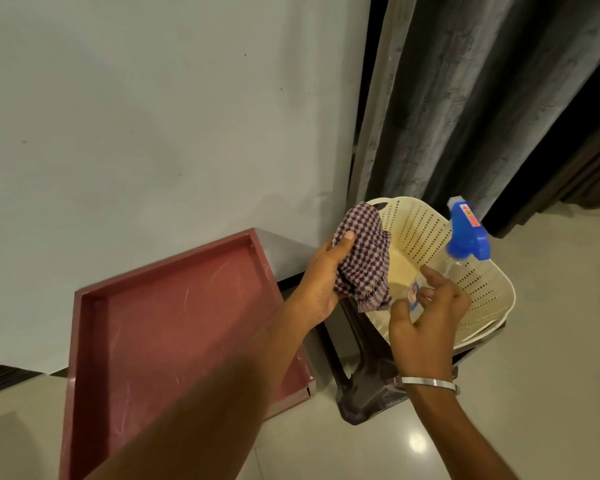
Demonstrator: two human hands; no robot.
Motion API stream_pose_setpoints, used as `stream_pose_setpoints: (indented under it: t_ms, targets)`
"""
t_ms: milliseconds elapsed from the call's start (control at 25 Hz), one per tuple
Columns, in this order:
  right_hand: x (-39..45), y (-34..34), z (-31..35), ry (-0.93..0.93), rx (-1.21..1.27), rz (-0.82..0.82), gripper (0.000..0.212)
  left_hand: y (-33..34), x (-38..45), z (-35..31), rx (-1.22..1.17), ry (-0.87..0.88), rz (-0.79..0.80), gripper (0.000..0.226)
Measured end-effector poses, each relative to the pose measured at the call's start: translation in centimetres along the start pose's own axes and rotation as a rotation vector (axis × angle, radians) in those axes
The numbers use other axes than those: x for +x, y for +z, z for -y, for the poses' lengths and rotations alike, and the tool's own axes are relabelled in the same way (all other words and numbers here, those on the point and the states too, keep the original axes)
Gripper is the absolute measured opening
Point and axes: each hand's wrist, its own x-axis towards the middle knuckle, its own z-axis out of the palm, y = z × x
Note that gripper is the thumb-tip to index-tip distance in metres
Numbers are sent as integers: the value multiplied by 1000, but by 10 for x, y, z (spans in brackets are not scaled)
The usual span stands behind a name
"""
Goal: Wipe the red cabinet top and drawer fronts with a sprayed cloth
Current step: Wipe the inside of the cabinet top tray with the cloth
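Left hand (321,282) has the cloth (361,258) bunched up, thumb pressed on the checked fabric, fingers wrapped behind it, and it is held up over the near rim of the basket (492,292). Right hand (426,317) is around the lower body of the spray bottle (465,237), fingers spread and only loosely curled against the clear plastic, so that grip looks light to me; whether the bottle rests in the basket or is carried, I cannot tell. The blue trigger head sits high, toward the basket's far rim, well away from the fingers, so no finger is on the trigger. That is the first risk: the hand has to climb to the neck, and a slick, clear bottle held this loosely could slip and drop into the basket or tip it off the dark stool (364,386) underneath. Second risk is aim: the nozzle does not look turned toward the cloth, so a squeeze now would likely mist the wall (153,116) or curtain (482,98) instead. The cloth is a tight wad too, meaning spray may wet only one fold and leave dry patches that streak. The red cabinet (174,327) stands just left of the stool, against the wall, its recessed top showing pale smears and its drawer fronts barely in view. Wiping has not begun, and the raised lip round the top could trap grime in the corners.
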Motion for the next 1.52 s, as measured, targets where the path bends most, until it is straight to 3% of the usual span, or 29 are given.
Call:
stream_pose_setpoints:
  t_ms: [440, 600, 840, 1000, 1200, 1360, 1520]
  targets:
    - [-28, 61, 14, -81, 69, 303, 39, -63, -44, -5, -55, 60, -90, 49]
    - [-35, 85, 4, 118, 281, 541, 41, -90, -58, -3, -100, 30, -124, 45]
    - [-52, 120, -27, 491, 679, 769, 72, -132, -77, 10, -158, -66, -162, 47]
    - [-75, 141, -36, 526, 867, 784, 56, -158, -83, 28, -114, -97, -172, 52]
    - [-95, 163, -57, 552, 813, 737, 52, -182, -85, 56, 40, -15, -235, 33]
    - [-108, 179, -79, 569, 816, 755, 43, -210, -78, 83, 260, 73, -424, 58]
    - [-117, 195, -99, 542, 767, 746, 41, -236, -79, 107, 443, 154, -489, 46]
